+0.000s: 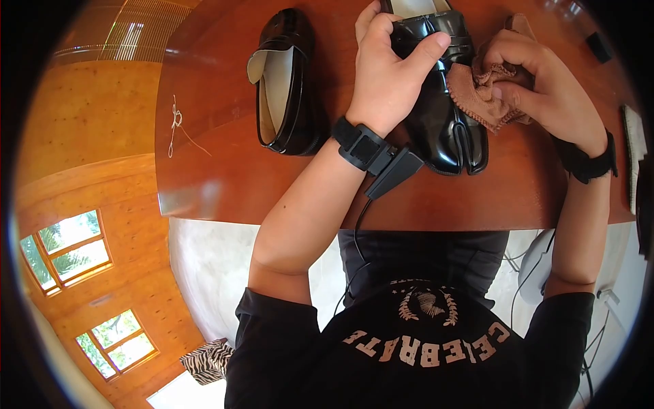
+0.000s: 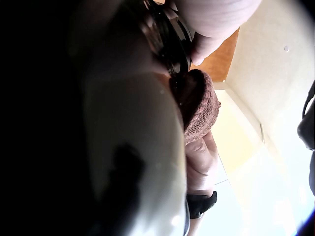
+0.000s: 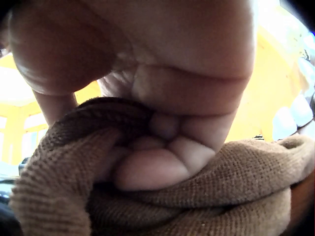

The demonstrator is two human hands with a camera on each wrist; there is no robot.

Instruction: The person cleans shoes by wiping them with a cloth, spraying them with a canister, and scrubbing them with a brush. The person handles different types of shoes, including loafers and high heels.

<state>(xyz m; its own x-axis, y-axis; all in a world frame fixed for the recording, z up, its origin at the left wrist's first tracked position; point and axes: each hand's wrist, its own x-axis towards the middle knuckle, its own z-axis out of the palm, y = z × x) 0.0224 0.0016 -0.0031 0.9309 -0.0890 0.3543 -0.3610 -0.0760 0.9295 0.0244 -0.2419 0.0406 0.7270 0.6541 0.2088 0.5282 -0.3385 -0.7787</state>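
Note:
A glossy black split-toe loafer (image 1: pixel 436 129) points its toe toward the person. My left hand (image 1: pixel 392 78) grips it near the opening, thumb across the strap and fingers around the side. In my right hand (image 1: pixel 538 82) is a bunched brown cloth (image 1: pixel 477 95), lying against the shoe's side near the vamp. The right wrist view shows curled fingers (image 3: pixel 152 169) pressed into the folds of the ribbed cloth (image 3: pixel 256 172). From the left wrist, the cloth (image 2: pixel 204 110) appears beside the dark shoe (image 2: pixel 172 39), partly hidden by the left hand.
A second black loafer (image 1: pixel 289 88) rests on the reddish-brown wooden table (image 1: pixel 218 129), left of the left forearm. Farther left lies a thin tied string (image 1: pixel 177 126). A small black object (image 1: pixel 599 48) sits at the upper right, and a whitish flat item (image 1: pixel 635 157) is at the right edge.

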